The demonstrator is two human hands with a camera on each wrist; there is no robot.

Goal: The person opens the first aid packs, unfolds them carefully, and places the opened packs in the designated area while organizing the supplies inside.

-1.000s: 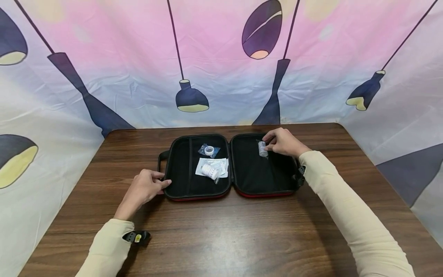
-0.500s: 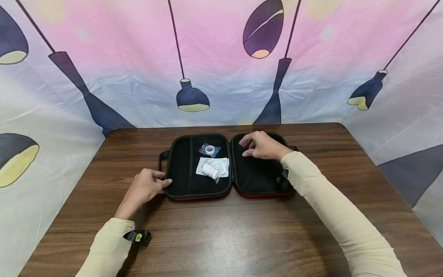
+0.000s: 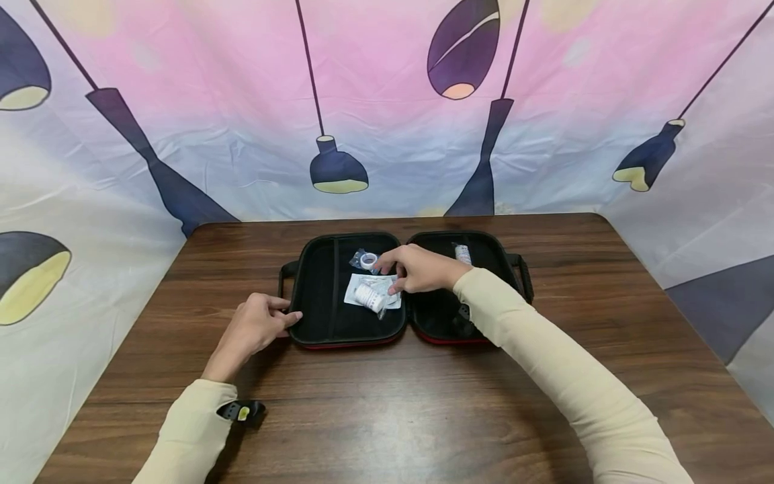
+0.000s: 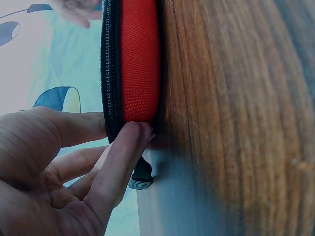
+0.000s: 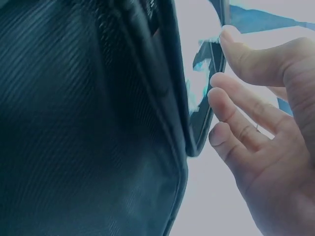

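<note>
A red zip case with black lining [image 3: 317, 289] lies opened flat on the table. My left hand [image 3: 256, 327] pinches its left corner; in the left wrist view, the thumb is at the zipper edge and a finger presses the red side [image 4: 140, 64]. Over the left half, my right hand [image 3: 423, 269] reaches in with bent, parted fingers and holds nothing. Close to its fingertips are a wrapped roll of white tape [image 3: 367, 261], flat white packets [image 3: 352, 288] and a wrapped bandage roll [image 3: 367, 297] on top of them. Another wrapped bandage roll [image 3: 462, 253] lies in the right half, partly hidden.
The brown wooden table [image 3: 375, 417] extends in front of the case and to both sides. Black handles [image 3: 288, 271] stick out at the case's outer ends. A printed cloth [image 3: 260, 154] hangs behind the table.
My right hand has let go of a wrapped bandage roll in the right half and moved left over the other half. The left hand keeps its place at the case corner.
</note>
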